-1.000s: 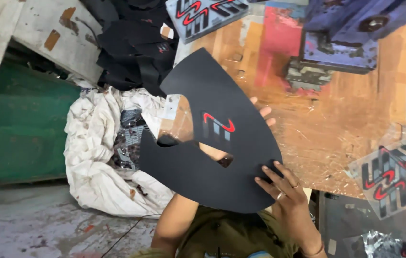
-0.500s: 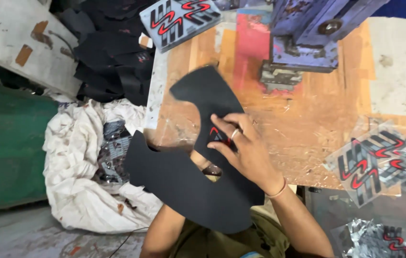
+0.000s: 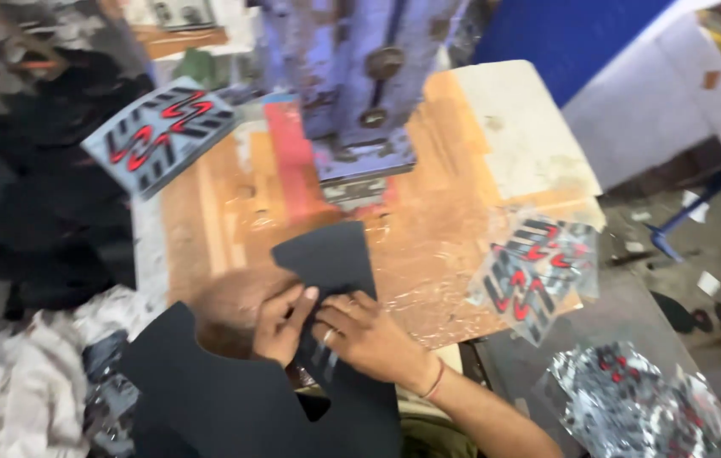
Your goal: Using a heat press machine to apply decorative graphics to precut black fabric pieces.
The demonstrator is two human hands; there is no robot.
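Observation:
A large black cut piece (image 3: 326,259) with a curved notch lies partly on the wooden table (image 3: 428,246). Its wide end (image 3: 233,403) hangs over the near edge towards me. My left hand (image 3: 280,322) and my right hand (image 3: 369,339) meet on the middle of the piece. Their fingertips press on a small red and grey mark there, which is blurred. A ring shows on my right hand and a thin band on that wrist. The narrow tip of the piece points at the blue-purple press (image 3: 360,93) standing at the back of the table.
A printed sheet of red, black and grey patterns (image 3: 161,136) lies at the table's back left, and another (image 3: 534,267) at its right edge. A shiny pile of similar sheets (image 3: 632,407) sits at lower right. Black scraps and white cloth (image 3: 12,390) fill the left.
The black piece has moved forward onto the table, closer to the press. My left hand has come from under it to rest on top beside my right hand.

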